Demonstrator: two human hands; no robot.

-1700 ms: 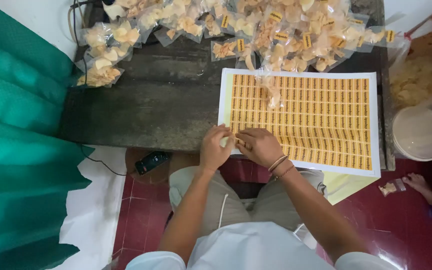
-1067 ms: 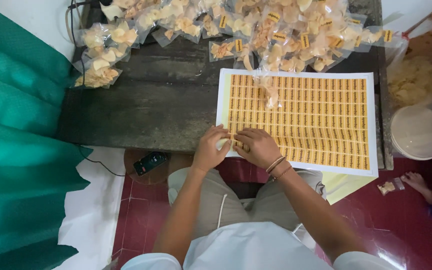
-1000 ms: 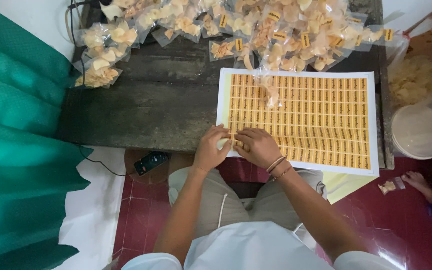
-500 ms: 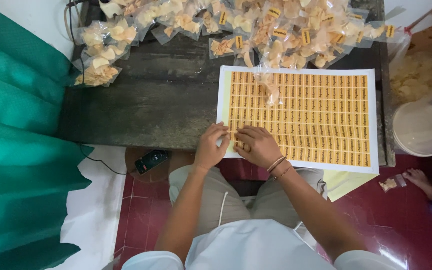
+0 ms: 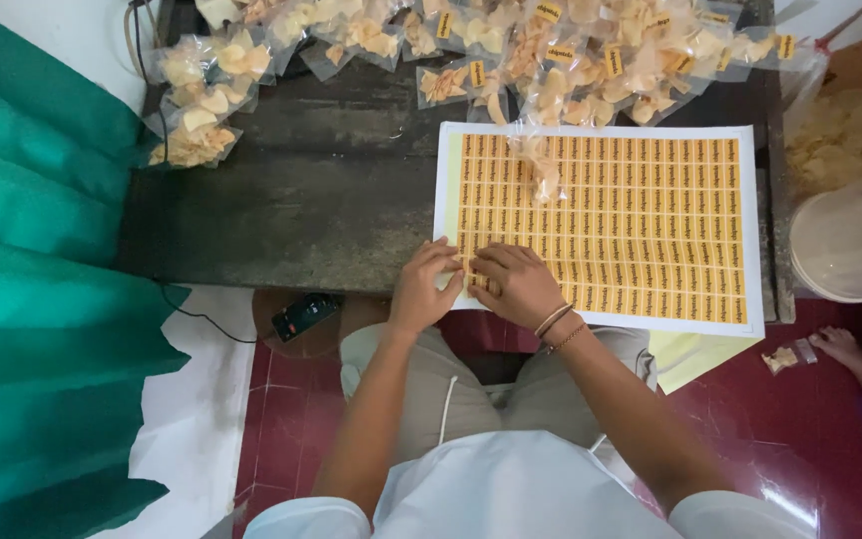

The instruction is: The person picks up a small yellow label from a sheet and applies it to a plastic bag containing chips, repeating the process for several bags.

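A round white tub (image 5: 847, 245) stood at the table's right edge, its lid on, contents hidden; behind it a large clear bag (image 5: 840, 130) held pale chips. Small clear packets of chips (image 5: 511, 45) lay heaped along the far side of the dark table (image 5: 301, 200), some bearing small yellow labels, and one packet (image 5: 541, 165) rested on the sticker sheet (image 5: 641, 220). That sheet, white-edged and filled with rows of orange-yellow rectangular labels, lay flat on the table's near right part, its long axis running left to right. The left hand (image 5: 423, 289) and right hand (image 5: 516, 284) met at its near left corner, fingertips pinched on a label there.
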